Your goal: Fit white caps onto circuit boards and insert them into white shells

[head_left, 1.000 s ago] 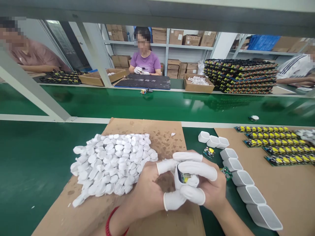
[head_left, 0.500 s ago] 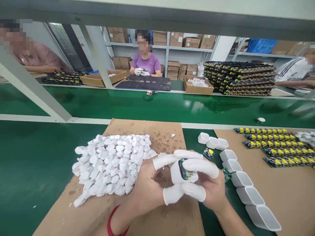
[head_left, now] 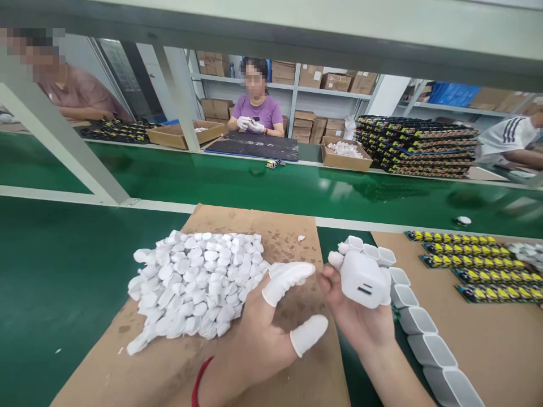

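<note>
My right hand (head_left: 367,325), with white finger cots on its fingertips, grips a white charger housing (head_left: 358,276). Two dark port slots on the housing's end face turn toward me. My left hand (head_left: 267,325) is apart from it, thumb and fingers spread in white finger cots, with nothing between them. A red cord circles the left wrist. Left of this hand lies a heap of small white rounded pieces (head_left: 199,282) on brown cardboard (head_left: 305,373). Beside my right hand stands a row of open white housings (head_left: 418,322). A green circuit board is mostly hidden behind that hand.
Rows of circuit boards with yellow parts (head_left: 487,265) lie on cardboard at the right. A pale metal frame (head_left: 85,147) crosses above and at the left. Across the green belt (head_left: 220,181) sit co-workers, near a tall stack of boards (head_left: 416,147) and a carton (head_left: 348,161).
My left hand has let go of the housing and opened. My right hand has moved right with it and turned it, so the slotted end shows instead of the circuit board inside.
</note>
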`<state>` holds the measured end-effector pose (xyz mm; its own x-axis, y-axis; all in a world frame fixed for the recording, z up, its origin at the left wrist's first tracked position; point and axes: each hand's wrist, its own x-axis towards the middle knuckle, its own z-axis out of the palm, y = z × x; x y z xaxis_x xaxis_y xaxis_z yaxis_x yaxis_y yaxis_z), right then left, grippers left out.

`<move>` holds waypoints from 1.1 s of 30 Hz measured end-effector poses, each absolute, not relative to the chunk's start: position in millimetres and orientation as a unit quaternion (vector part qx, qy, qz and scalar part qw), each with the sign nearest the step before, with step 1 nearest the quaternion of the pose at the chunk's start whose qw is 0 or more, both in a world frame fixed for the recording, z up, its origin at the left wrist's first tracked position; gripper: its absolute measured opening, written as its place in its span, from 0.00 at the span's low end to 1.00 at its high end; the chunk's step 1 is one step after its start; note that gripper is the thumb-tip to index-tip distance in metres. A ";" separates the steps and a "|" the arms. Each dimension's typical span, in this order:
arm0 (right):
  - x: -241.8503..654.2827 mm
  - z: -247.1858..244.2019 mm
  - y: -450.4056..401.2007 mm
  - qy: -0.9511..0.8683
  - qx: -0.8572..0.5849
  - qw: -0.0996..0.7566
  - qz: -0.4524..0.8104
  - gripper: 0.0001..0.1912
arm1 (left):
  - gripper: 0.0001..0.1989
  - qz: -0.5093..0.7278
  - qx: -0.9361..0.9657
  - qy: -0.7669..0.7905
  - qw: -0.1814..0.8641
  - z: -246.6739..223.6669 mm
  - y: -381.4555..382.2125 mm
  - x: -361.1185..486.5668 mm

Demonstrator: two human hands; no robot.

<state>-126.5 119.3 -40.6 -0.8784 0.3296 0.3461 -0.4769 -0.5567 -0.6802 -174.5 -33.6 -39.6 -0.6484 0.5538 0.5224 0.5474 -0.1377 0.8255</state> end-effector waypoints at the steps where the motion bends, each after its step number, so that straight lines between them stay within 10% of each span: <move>1: -126.8 -40.7 119.5 -0.402 0.089 0.226 0.883 0.15 | 0.24 0.619 0.423 0.662 -0.006 -40.5 -33.7 -174.7; 17: -127.2 -37.5 109.0 -0.298 0.179 0.097 0.933 0.10 | 0.20 0.600 0.415 0.682 -0.055 -35.7 -31.2 -176.3; 33: -115.5 -41.0 108.2 -0.695 0.095 0.279 0.656 0.27 | 0.25 0.611 0.373 0.697 0.036 -34.2 -30.3 -182.1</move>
